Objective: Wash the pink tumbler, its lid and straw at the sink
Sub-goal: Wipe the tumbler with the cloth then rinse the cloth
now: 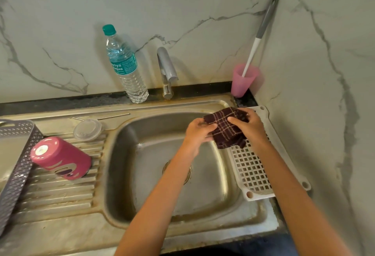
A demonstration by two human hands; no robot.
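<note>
The pink tumbler (60,158) stands upside down on the ribbed drainboard at the left, leaning a little. Behind it lies its clear lid (87,129), and the thin metal straw (105,116) lies on the sink rim further back. Over the right side of the basin, my left hand (197,134) and my right hand (248,122) both grip a dark brown checked cloth (226,128). No water runs from the tap (166,69).
A steel sink basin (154,201) fills the middle. A white plastic grid tray (253,170) lies on its right edge. A water bottle (125,64) stands behind the rim, a pink cup with a brush (242,83) in the corner, a grey perforated basket (16,166) at far left.
</note>
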